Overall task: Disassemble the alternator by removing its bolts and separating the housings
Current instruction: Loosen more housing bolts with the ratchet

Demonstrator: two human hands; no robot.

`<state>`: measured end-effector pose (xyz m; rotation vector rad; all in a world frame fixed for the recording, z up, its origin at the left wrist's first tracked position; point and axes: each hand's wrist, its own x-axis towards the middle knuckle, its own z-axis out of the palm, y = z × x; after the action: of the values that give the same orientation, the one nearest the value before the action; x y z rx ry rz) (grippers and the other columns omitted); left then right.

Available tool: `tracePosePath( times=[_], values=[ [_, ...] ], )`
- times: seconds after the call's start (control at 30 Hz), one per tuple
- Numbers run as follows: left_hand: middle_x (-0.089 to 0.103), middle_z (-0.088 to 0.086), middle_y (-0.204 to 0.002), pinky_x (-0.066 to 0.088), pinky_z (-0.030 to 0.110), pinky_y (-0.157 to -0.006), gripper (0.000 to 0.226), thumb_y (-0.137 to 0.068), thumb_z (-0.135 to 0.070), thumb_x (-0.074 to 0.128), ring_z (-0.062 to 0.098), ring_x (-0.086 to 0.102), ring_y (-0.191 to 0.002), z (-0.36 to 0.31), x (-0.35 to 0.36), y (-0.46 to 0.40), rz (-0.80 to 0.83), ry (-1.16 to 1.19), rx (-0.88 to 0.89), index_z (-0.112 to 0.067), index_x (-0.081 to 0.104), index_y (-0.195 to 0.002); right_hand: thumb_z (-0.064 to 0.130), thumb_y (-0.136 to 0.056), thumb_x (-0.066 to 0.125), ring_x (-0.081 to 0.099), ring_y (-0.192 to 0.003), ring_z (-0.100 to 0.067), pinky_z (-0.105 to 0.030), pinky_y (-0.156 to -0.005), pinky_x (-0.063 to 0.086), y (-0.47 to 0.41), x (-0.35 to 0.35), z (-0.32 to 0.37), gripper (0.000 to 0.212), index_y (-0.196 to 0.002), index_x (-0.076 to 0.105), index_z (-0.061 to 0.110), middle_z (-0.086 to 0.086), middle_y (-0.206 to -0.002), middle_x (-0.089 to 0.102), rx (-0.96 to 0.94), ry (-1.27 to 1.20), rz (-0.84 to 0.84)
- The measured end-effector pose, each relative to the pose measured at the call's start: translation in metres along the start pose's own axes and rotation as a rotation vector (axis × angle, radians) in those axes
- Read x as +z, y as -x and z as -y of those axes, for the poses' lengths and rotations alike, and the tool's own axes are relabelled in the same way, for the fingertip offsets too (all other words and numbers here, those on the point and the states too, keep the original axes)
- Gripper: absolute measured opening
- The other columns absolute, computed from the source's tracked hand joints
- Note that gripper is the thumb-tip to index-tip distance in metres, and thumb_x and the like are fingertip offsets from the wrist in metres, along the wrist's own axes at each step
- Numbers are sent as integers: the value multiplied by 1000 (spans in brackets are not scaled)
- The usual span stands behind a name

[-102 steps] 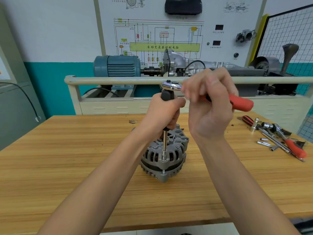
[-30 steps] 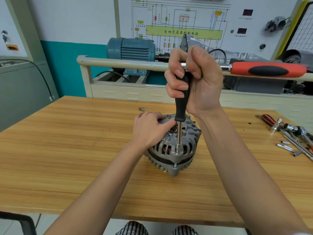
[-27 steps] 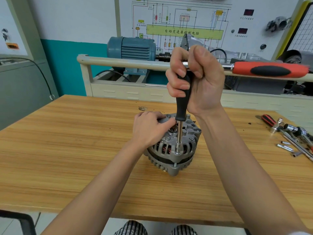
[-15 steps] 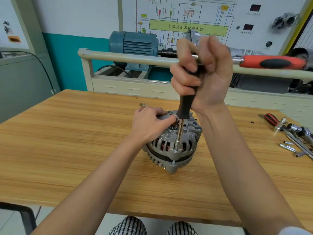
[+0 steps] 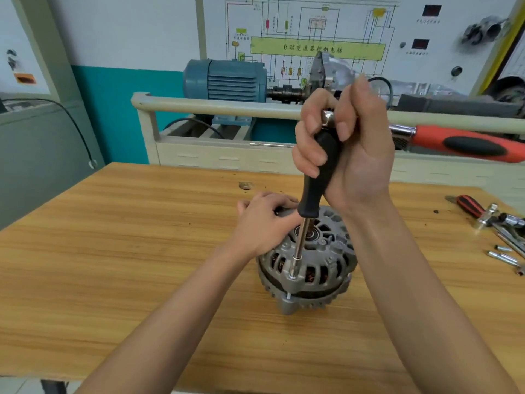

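A grey alternator [image 5: 318, 268] stands on the wooden table [image 5: 113, 251] with its slotted housing facing up. My left hand [image 5: 264, 223] grips its top left edge. My right hand [image 5: 341, 149] is wrapped around the black handle of a socket driver [image 5: 315, 180], at the head of a ratchet whose red handle [image 5: 466, 143] sticks out to the right. The driver's steel shaft runs down to a bolt [image 5: 292, 277] on the housing's front lug. A gap with bolt shank shows between the two housings at that lug.
Loose tools and sockets [image 5: 500, 231] lie at the table's right edge, with a red-handled screwdriver [image 5: 468, 206] among them. Behind the table runs a cream rail [image 5: 227, 108] with a blue motor [image 5: 224, 81] and a wiring board on the wall.
My left hand left the driver and now holds the alternator. My right hand took over the driver's handle, and the ratchet handle has swung to the right. The camera has come closer.
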<state>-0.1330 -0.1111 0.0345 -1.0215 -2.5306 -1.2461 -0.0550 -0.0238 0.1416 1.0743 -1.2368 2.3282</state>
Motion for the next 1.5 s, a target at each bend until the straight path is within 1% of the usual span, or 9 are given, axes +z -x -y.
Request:
tracePosePath(
  times=[0.27, 0.5, 0.6, 0.67, 0.8, 0.93, 1.07, 1.3, 1.5],
  values=[
    [55, -20, -95, 14, 36, -84, 37, -88, -54, 36, 1, 33, -106, -4, 4, 8, -42, -85, -65, -33, 66, -88, 37, -101, 31, 45, -42, -14, -21, -43, 37, 8, 2, 4, 36, -89, 55, 13, -6, -67, 58, 123, 263, -170],
    [62, -15, -90, 23, 43, -100, 31, -98, -36, 38, 11, 51, -110, -24, -2, 21, -148, -140, -121, -29, 65, -85, 44, -101, 29, 35, -36, -9, -18, -38, 30, 13, 8, 8, 46, -84, 59, 14, 2, -47, 45, 260, 255, -230],
    [65, -11, -117, 32, 40, -109, 38, -84, -21, 45, 6, 52, -119, -43, -17, 37, -203, 298, 10, -21, 65, -116, 45, -101, 29, 46, -48, -14, -24, -49, 41, 16, 5, 6, 51, -84, 65, 14, -1, -55, 53, 199, 335, -283],
    [67, -2, -110, 50, 32, -93, 50, -65, -16, 51, 8, 60, -107, -62, -31, 48, -54, 713, 118, -17, 61, -114, 45, -100, 32, 58, -73, -14, -26, -69, 47, 15, 4, 7, 50, -84, 71, 18, -3, -77, 64, 169, 494, -337],
    [62, 10, -91, 58, 37, -72, 46, -59, -19, 69, 20, 65, -72, -92, -42, 42, 19, 790, 86, -11, 54, -101, 52, -88, 45, 59, -107, -16, -43, -90, 49, 15, 3, 22, 39, -94, 76, 29, -1, -110, 65, 305, 686, -304],
    [41, -1, -52, 38, 25, -44, 23, -86, -12, 61, 13, 39, -43, -112, -39, 29, 36, 886, 15, -12, 47, -69, 39, -88, 49, 64, -95, -15, -26, -80, 52, 21, 1, 33, 38, -112, 67, 17, -4, -113, 68, 166, 549, -299],
    [26, -4, -46, 23, 20, -41, 44, -92, -14, 55, 13, 22, -40, -114, -30, 21, 33, 934, -39, -20, 32, -55, 21, -70, 79, 59, -82, -23, -34, -85, 46, 34, 4, 48, 21, -74, 62, 9, -7, -76, 61, -242, -133, -251],
    [34, -6, -41, 26, 17, -37, 34, -83, -8, 55, 11, 27, -37, -115, -27, 16, -26, 946, -87, -18, 40, -54, 17, -83, 52, 36, -49, -18, -41, -55, 33, 45, 37, 40, 36, -49, 44, 13, 3, -48, 38, -457, 720, -99],
    [40, -4, -42, 31, 20, -39, 28, -66, -17, 67, 12, 34, -37, -120, -38, 14, -92, 856, 32, -19, 42, -53, 10, -78, 47, 32, -47, -11, -34, -55, 29, 44, 34, 42, 34, -49, 33, 22, 2, -46, 29, -473, 487, -123]
  ],
)
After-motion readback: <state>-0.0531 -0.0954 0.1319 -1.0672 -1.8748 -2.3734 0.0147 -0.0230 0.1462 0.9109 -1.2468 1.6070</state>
